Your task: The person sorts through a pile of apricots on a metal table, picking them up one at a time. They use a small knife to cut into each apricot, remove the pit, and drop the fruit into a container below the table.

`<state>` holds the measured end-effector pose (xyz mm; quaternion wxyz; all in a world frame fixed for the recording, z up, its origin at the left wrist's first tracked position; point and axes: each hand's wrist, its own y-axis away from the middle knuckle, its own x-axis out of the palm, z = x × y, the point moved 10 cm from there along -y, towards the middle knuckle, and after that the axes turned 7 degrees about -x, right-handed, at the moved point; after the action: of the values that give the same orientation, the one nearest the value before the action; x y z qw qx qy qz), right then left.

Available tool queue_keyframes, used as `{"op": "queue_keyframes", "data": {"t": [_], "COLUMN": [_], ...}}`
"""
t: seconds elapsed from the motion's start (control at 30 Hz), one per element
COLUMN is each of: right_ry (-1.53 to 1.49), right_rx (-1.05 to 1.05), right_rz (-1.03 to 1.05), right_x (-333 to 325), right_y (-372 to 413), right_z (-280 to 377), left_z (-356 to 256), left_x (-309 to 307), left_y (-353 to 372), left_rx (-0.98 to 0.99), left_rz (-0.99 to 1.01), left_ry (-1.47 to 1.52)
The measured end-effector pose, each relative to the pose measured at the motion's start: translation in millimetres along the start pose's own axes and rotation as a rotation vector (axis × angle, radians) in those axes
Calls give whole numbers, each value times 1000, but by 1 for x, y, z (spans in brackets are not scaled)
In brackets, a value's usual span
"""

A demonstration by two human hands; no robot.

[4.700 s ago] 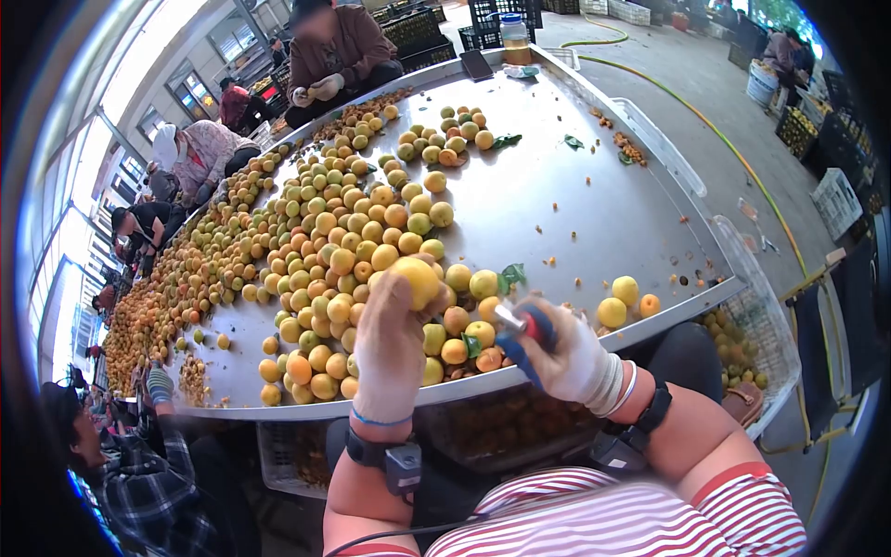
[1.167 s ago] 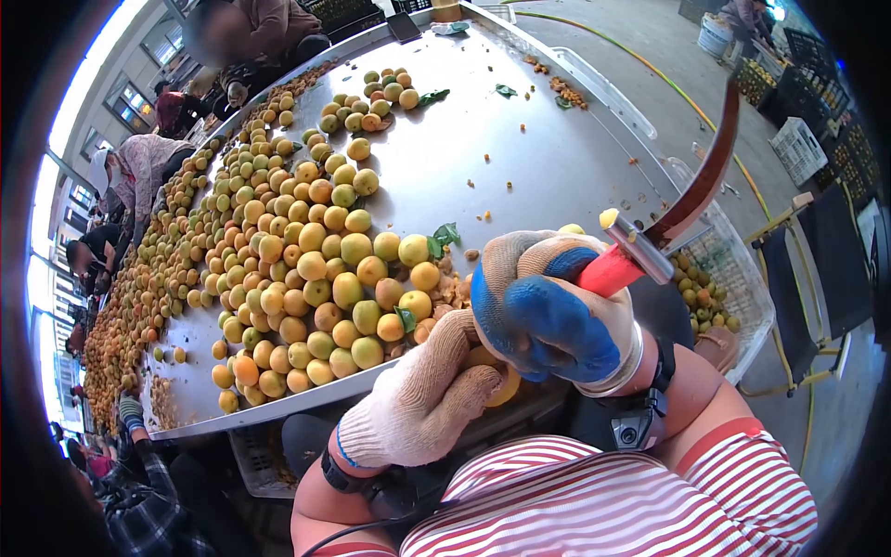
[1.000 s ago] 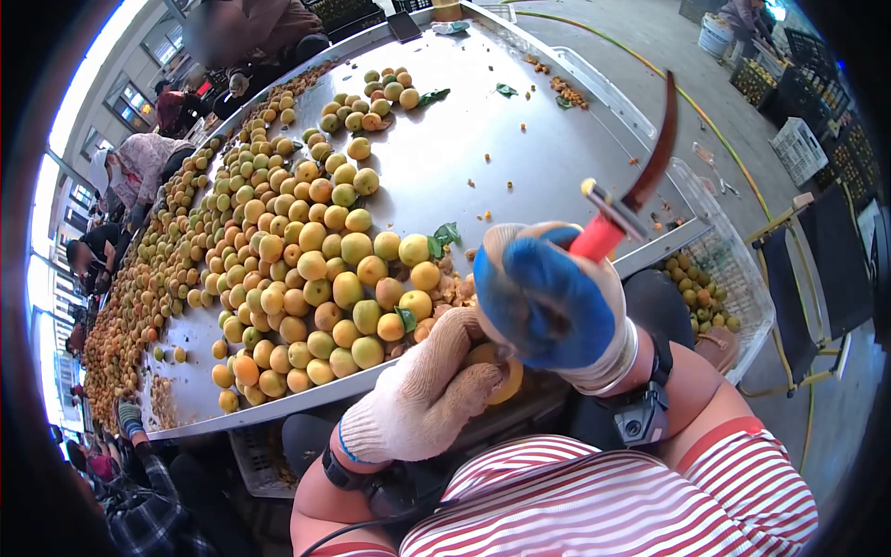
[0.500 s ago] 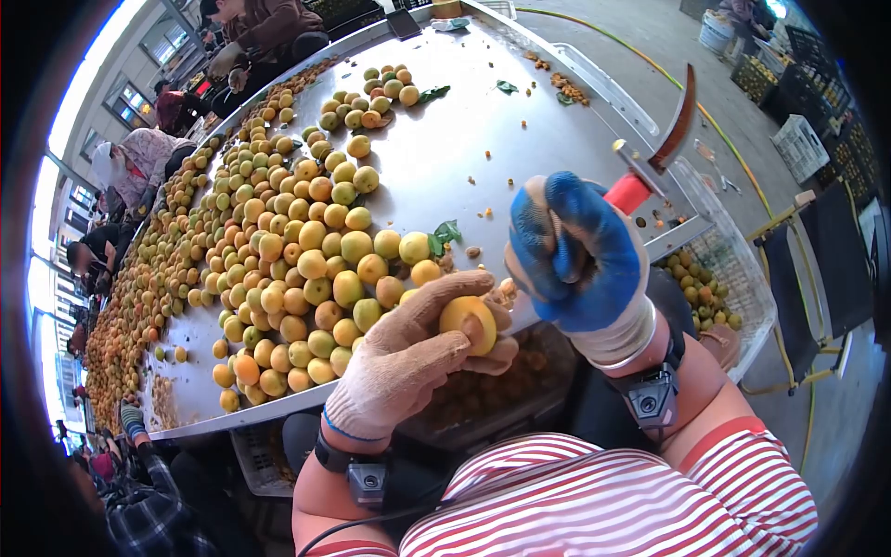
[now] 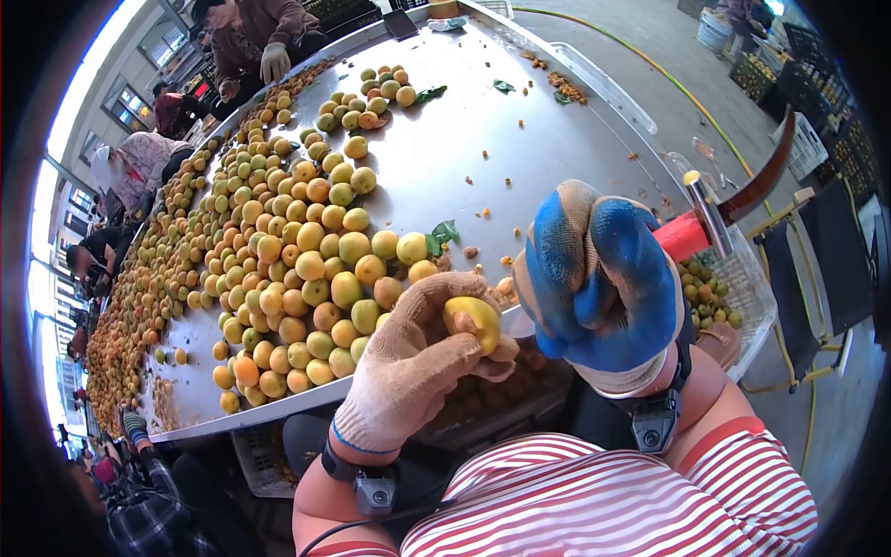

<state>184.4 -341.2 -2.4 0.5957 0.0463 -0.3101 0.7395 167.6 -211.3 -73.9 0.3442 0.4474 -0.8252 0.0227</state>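
Note:
My left hand (image 5: pixel 418 357), in a tan and white glove, grips a yellow fruit (image 5: pixel 473 320) that has a brownish patch facing me. Close on its right, my right hand (image 5: pixel 599 278), in a blue-coated glove, is closed round the red handle (image 5: pixel 680 237) of a tool. A curved, rust-brown blade (image 5: pixel 763 176) and a short metal crosspiece (image 5: pixel 708 213) extend from the handle, pointing away to the right. Beyond my left hand, yellow-orange fruits (image 5: pixel 311 265) lie heaped on the metal table (image 5: pixel 436 153). A green leaf (image 5: pixel 444 234) lies beside the nearest fruits.
Below the table's right corner stands a plastic crate (image 5: pixel 754 302) with fruit. Right of it is a folding chair (image 5: pixel 798 269). A co-worker (image 5: pixel 260 42) with a gloved hand is at the far edge; other people line the left side. Small scraps (image 5: pixel 566 88) lie on the table.
The tool and my right hand have shifted right and nearer to me. The fruit in my left hand has turned slightly. The far co-worker's gloved hand has moved right.

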Motion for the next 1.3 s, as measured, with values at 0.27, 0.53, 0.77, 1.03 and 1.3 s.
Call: {"op": "queue_keyframes", "data": {"t": [0.27,0.53,0.77,1.03,1.3], "right_ry": [-104,56,125,67,33], "right_rx": [31,11,13,-23,40], "right_rz": [66,96,127,0,-68], "right_x": [13,15,16,10,10], "right_y": [5,10,13,11,12], "right_z": [4,6,5,-8,-2], "left_z": [7,10,12,13,10], "left_x": [9,20,18,24,29], "left_y": [10,15,18,17,19], "left_rx": [-55,-52,-22,-6,40], "left_rz": [-63,-25,-119,-106,-97], "left_ry": [-65,-80,-159,-206,-224]}}
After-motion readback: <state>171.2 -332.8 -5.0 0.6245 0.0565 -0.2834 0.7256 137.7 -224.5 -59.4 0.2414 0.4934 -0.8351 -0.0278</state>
